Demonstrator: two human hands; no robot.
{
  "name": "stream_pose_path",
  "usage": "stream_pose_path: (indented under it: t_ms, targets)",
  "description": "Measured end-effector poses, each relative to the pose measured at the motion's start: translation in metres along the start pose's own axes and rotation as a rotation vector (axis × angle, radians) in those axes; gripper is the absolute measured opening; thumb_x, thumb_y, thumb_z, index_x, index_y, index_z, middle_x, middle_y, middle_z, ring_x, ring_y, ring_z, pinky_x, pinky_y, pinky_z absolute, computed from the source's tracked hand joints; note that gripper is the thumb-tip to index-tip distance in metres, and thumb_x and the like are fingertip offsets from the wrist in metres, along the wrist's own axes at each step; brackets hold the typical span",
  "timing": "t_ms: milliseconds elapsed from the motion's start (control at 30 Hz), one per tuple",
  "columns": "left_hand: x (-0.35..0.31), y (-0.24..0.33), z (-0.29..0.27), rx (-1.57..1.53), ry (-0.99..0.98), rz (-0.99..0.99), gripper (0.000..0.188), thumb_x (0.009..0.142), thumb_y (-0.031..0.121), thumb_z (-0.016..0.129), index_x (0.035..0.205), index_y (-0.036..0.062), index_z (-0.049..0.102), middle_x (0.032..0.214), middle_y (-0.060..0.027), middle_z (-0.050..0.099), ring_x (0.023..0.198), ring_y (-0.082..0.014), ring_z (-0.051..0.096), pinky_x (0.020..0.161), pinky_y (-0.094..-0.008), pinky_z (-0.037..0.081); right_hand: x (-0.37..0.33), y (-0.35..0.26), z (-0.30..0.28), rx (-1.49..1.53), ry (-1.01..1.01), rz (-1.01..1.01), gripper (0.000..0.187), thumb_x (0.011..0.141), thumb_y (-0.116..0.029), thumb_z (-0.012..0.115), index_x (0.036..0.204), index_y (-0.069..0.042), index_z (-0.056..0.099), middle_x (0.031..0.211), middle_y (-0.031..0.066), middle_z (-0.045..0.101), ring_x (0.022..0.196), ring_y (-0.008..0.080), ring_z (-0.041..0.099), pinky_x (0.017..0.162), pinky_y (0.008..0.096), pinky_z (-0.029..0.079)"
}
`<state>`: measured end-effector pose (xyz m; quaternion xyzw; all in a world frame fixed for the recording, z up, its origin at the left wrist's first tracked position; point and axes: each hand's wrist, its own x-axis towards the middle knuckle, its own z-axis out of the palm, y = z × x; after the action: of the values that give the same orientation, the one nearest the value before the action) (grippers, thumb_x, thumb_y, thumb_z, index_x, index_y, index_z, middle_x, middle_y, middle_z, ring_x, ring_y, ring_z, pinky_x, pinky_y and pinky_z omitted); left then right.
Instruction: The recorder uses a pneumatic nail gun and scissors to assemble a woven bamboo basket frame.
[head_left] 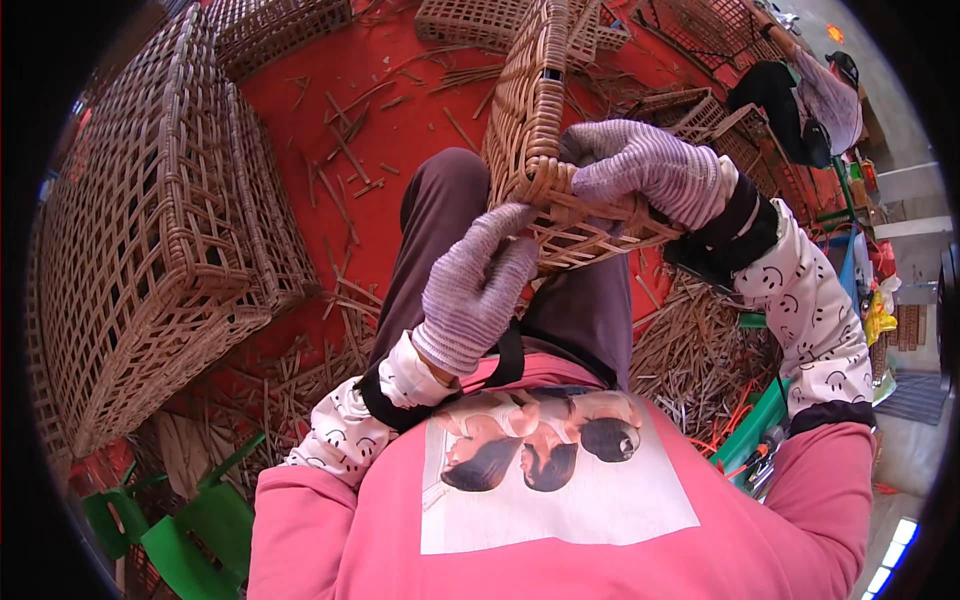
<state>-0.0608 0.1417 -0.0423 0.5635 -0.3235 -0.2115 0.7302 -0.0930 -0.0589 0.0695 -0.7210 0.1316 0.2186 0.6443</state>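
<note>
Head view: one brown, box-shaped woven wicker basket [530, 115], at the wearer's knees; right hand [650, 170], purple-and-white striped knit glove, closed on basket's edge near a corner; left hand [475, 290], matching glove, fingertips at same corner, grip cannot be told; large brown openwork crate [130, 240], left, on red floor covering [290, 110]

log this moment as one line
left hand: at basket corner | right hand: holding basket | nearby: another basket at left, loose strips, red floor
</note>
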Motion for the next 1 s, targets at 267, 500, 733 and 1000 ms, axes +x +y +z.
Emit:
stream_pose_path:
  t_ms: [267,500,733,1000]
  targets:
    - [0.02,0.017,0.018,0.268,-0.032,-0.086,0.023,0.082,0.01,0.067,0.1,-0.0031,0.059,0.081,-0.0013,0.061,0.07,-0.0039,0.052,0.063,-0.0206,0.044,-0.001,-0.002,0.0,-0.04,0.006,0.01,0.044,0.075,-0.02,0.068,0.11,0.002,0.055,0.09,0.005,0.062,0.073,0.0099,0.061,0.059,0.0212,0.052]
    - [0.013,0.018,-0.002,-0.119,-0.275,-0.468,0.03,0.09,0.027,0.057,0.079,-0.0007,0.059,0.063,0.0003,0.054,0.058,-0.0049,0.047,0.052,-0.0219,0.04,-0.01,0.01,-0.009,-0.046,0.033,-0.135,0.046,0.074,-0.017,0.07,0.111,0.004,0.053,0.096,0.0079,0.062,0.083,0.0126,0.061,0.074,0.0263,0.052]
    - [-0.003,0.012,-0.002,-0.023,-0.352,-0.43,0.026,0.092,0.027,0.052,0.09,0.0025,0.061,0.063,0.007,0.049,0.054,-0.0002,0.04,0.047,-0.018,0.031,-0.02,0.033,0.038,-0.844,0.516,-0.577,0.025,0.077,-0.014,0.063,0.101,-0.01,0.06,0.093,0.0154,0.062,0.078,0.0356,0.062,0.069,0.0366,0.052]
    - [0.004,0.043,0.001,-0.074,-0.382,-0.431,0.023,0.092,0.017,0.052,0.077,-0.0006,0.057,0.064,0.0034,0.049,0.062,-0.0031,0.041,0.053,-0.0217,0.037,-0.022,0.053,0.074,-0.904,0.907,-0.707,0.032,0.061,-0.013,0.071,0.091,-0.013,0.063,0.099,0.0075,0.057,0.084,0.0274,0.058,0.068,0.038,0.048]
